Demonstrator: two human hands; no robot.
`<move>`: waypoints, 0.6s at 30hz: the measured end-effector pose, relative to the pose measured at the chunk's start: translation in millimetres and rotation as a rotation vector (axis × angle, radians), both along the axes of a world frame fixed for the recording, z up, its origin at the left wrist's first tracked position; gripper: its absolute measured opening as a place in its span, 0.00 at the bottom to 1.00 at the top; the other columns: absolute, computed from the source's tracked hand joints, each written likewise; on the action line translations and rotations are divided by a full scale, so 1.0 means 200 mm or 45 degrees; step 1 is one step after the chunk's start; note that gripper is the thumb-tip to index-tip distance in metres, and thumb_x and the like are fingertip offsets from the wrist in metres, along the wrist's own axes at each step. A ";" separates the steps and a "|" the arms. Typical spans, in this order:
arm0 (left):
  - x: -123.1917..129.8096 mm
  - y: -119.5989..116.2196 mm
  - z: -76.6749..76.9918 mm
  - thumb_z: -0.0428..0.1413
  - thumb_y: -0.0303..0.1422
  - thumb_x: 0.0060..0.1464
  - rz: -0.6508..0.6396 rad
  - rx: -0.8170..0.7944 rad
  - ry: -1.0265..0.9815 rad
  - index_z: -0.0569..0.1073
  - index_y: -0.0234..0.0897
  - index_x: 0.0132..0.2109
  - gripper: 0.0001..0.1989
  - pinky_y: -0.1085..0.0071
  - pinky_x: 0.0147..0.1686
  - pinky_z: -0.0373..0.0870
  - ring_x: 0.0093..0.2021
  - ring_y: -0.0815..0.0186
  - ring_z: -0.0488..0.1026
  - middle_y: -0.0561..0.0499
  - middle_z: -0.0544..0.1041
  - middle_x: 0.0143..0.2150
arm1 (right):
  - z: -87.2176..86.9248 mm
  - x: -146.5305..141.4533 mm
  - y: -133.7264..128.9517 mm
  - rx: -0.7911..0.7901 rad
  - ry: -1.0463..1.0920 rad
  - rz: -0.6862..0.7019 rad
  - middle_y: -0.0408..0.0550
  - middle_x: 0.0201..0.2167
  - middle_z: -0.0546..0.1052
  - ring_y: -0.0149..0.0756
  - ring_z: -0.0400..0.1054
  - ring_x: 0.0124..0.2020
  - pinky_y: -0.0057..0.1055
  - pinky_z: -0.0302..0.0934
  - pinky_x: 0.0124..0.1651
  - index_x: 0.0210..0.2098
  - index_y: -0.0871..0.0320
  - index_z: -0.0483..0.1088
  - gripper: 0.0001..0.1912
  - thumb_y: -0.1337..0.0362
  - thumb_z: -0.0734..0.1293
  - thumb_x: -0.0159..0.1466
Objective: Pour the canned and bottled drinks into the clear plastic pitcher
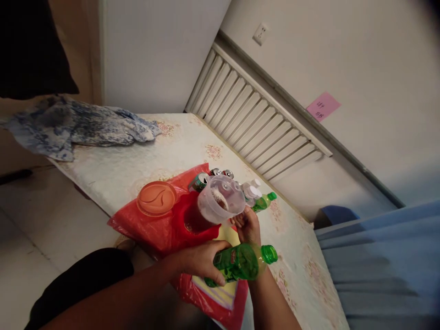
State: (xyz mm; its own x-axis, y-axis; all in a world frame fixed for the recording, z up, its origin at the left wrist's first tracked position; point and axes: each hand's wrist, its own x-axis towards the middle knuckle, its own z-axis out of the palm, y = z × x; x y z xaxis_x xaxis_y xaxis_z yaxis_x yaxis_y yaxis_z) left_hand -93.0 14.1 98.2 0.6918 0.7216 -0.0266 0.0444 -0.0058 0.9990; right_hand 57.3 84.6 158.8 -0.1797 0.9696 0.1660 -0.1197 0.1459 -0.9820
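My left hand [206, 261] is wrapped round a green plastic bottle [240, 262], which lies tilted with its neck to the right; no cap shows on it. My right hand [248, 225] has curled fingers at the side of a clear plastic cup [215, 211], holding it. Some brown, foamy liquid shows inside the cup. Left of the cup, and partly covered by it, is a red container [185, 208] with dark liquid visible in it. An orange round lid [157, 198] lies on a red plastic sheet [137, 224] beside that container.
Behind the cup stand several drink cans [200, 181], white-capped bottles [252, 189] and another green bottle [264, 201]. The flowered tablecloth [185, 151] carries a blue-white cloth [99, 123] at the far left. A radiator [254, 114] lines the wall; a blue curtain [378, 261] hangs right.
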 end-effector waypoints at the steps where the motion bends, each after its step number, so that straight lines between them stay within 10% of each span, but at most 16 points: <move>1: 0.00 0.01 0.00 0.71 0.32 0.32 -0.009 0.008 -0.008 0.72 0.39 0.55 0.38 0.69 0.44 0.70 0.47 0.59 0.73 0.52 0.75 0.48 | 0.01 -0.01 0.00 -0.002 0.031 -0.027 0.31 0.15 0.46 0.26 0.40 0.17 0.28 0.50 0.23 0.19 0.52 0.50 0.27 0.48 0.69 0.61; 9: -0.02 0.02 0.02 0.71 0.33 0.33 -0.087 0.034 -0.024 0.72 0.40 0.55 0.38 0.70 0.41 0.70 0.47 0.59 0.73 0.53 0.76 0.47 | 0.14 -0.05 -0.02 -0.001 0.088 -0.223 0.32 0.17 0.47 0.26 0.39 0.19 0.26 0.48 0.23 0.19 0.53 0.51 0.26 0.54 0.71 0.60; 18: -0.03 0.05 0.06 0.70 0.33 0.33 -0.108 0.014 -0.104 0.72 0.40 0.56 0.38 0.69 0.44 0.71 0.49 0.57 0.74 0.52 0.77 0.50 | 0.59 0.09 -0.13 0.197 0.190 -0.482 0.30 0.15 0.48 0.22 0.38 0.16 0.24 0.47 0.20 0.20 0.54 0.51 0.23 0.60 0.72 0.55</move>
State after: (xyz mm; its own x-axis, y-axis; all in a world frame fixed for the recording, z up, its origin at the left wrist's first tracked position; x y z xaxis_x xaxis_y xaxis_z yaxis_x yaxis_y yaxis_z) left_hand -98.2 24.1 110.0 0.7501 0.6602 0.0395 -0.0380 -0.0167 0.9991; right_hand 75.3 59.2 275.9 0.2212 0.9242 0.3114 -0.1687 0.3508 -0.9211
